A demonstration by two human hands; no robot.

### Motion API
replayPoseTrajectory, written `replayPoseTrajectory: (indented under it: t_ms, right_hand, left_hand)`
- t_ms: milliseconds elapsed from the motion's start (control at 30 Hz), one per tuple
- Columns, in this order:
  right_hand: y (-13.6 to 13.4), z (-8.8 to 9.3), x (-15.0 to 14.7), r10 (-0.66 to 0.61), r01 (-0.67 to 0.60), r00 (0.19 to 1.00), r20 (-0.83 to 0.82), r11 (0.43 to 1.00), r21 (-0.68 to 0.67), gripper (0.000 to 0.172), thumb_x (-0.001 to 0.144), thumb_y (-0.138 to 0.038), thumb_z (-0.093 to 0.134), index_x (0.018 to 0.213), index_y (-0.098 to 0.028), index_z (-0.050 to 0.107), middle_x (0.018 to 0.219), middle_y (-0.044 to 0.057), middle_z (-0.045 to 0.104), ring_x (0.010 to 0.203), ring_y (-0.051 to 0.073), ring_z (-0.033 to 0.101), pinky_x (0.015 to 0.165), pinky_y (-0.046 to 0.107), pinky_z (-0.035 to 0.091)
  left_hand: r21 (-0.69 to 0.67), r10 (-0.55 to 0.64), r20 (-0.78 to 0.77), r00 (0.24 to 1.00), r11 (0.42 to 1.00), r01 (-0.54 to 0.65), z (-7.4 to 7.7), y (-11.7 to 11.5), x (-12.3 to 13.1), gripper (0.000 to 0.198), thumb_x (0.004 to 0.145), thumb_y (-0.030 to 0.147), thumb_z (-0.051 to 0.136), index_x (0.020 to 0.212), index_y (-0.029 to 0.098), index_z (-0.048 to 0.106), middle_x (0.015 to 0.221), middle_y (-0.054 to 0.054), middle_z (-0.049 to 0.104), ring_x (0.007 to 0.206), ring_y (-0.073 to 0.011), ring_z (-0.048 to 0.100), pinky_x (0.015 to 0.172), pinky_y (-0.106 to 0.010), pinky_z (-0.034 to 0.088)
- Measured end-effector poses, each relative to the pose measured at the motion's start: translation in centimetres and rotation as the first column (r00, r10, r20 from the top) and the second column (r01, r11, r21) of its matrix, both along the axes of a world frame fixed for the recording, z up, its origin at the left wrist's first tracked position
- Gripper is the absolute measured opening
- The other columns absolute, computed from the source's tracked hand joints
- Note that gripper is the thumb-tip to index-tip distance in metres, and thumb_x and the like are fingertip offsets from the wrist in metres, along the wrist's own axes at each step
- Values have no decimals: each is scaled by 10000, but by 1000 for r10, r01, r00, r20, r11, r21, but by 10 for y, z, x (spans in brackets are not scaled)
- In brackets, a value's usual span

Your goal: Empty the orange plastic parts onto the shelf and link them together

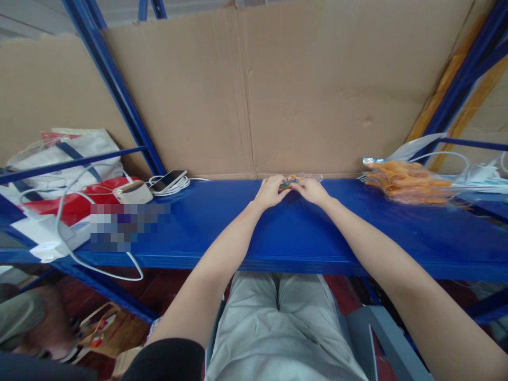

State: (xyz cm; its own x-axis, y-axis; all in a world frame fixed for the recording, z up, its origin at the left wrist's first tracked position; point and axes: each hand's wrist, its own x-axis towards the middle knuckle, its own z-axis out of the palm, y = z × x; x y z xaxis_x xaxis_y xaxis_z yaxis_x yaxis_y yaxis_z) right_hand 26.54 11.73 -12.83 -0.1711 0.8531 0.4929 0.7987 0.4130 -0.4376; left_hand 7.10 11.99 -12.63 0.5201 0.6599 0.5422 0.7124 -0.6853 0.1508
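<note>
A small clear plastic packet (292, 180) with orange and blue in it lies at the back of the blue shelf (222, 222), close to the cardboard wall. My left hand (270, 191) grips its left side with curled fingers. From the right, my right hand (314, 191) has thumb and fingers closed on the same packet. Part of the packet is covered by my fingers, and a loose clear flap shows beyond my right hand. What exactly is inside is too small to make out.
On the right lies a plastic bag of orange items (408, 181). To the left are a phone (169, 181) on a coiled white cable, a white box (133, 192), a power strip (51, 233) and a white bag (87, 151). Blue posts (119, 95) flank the cardboard (309, 90).
</note>
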Motion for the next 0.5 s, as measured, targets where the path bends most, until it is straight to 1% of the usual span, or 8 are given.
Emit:
replayPoseTrajectory:
  t_ms: [67, 133, 200, 267, 333, 367, 400, 500]
  right_hand:
    - [1, 0, 4, -51, 52, 996, -67, 999, -1, 393, 932, -450, 578, 616, -233, 666, 763, 77, 747, 933, 264, 719, 899, 373, 528]
    - [2, 0, 7, -53, 52, 981, -184, 999, -11, 410, 910, -496, 598, 603, -231, 655, 693, 61, 727, 874, 257, 718, 840, 359, 548]
    - [3, -1, 8, -11, 2, 936, -351, 1000, -26, 384, 874, -519, 639, 631, -223, 671, 675, 42, 720, 814, 244, 711, 787, 352, 564]
    - [4, -1, 7, 34, -67, 864, -502, 997, -46, 354, 849, -503, 672, 645, -214, 678, 678, 31, 715, 748, 226, 699, 755, 351, 569]
    - [3, 0, 5, 50, -111, 809, -586, 992, -68, 328, 859, -459, 668, 647, -208, 672, 686, 33, 710, 706, 210, 687, 755, 355, 568]
    - [2, 2, 5, 42, -105, 802, -596, 992, -71, 323, 872, -435, 653, 646, -206, 666, 691, 36, 708, 702, 207, 685, 761, 358, 566]
    - [1, 4, 6, 27, -79, 813, -581, 995, -63, 318, 886, -413, 635, 646, -205, 661, 702, 41, 708, 714, 210, 686, 773, 363, 561]
    - [-1, 11, 9, -57, 71, 899, -435, 997, 15, 289, 904, -363, 597, 671, -201, 651, 792, 66, 713, 854, 237, 689, 849, 384, 536]
  left_hand:
    - [-51, 71, 11, 997, 996, -70, -2, 4, -6, 418, 899, 321, 661, 1294, 199, 595, 1378, -130, 618, 1307, -279, 525, 1086, -427, 381]
    - [-104, 156, 5, 988, 982, -155, -3, 8, -14, 417, 899, 301, 664, 1308, 232, 616, 1377, -117, 635, 1313, -289, 527, 1085, -449, 386]
    - [-165, 229, -1, 973, 960, -226, -3, 11, -20, 328, 936, 297, 613, 1257, 266, 673, 1299, -91, 694, 1255, -282, 581, 1051, -425, 421]
    - [-226, 281, 5, 960, 935, -272, -1, 13, -24, 255, 958, 302, 577, 1153, 284, 740, 1171, -73, 750, 1164, -268, 645, 991, -364, 462]
    - [-253, 311, 36, 950, 922, -293, 3, 12, -25, 229, 956, 297, 575, 1054, 275, 781, 1063, -79, 773, 1085, -266, 684, 938, -327, 485]
    - [-244, 319, 57, 946, 923, -296, 5, 11, -25, 227, 952, 291, 576, 1028, 267, 788, 1032, -85, 775, 1061, -268, 691, 924, -324, 491]
    - [-224, 324, 79, 943, 927, -300, 7, 9, -24, 230, 952, 284, 572, 1021, 261, 790, 1016, -90, 775, 1049, -269, 694, 917, -325, 494]
    - [-139, 327, 158, 932, 942, -307, 12, 5, -21, 250, 965, 285, 540, 1044, 253, 776, 1015, -87, 773, 1047, -255, 691, 892, -307, 497]
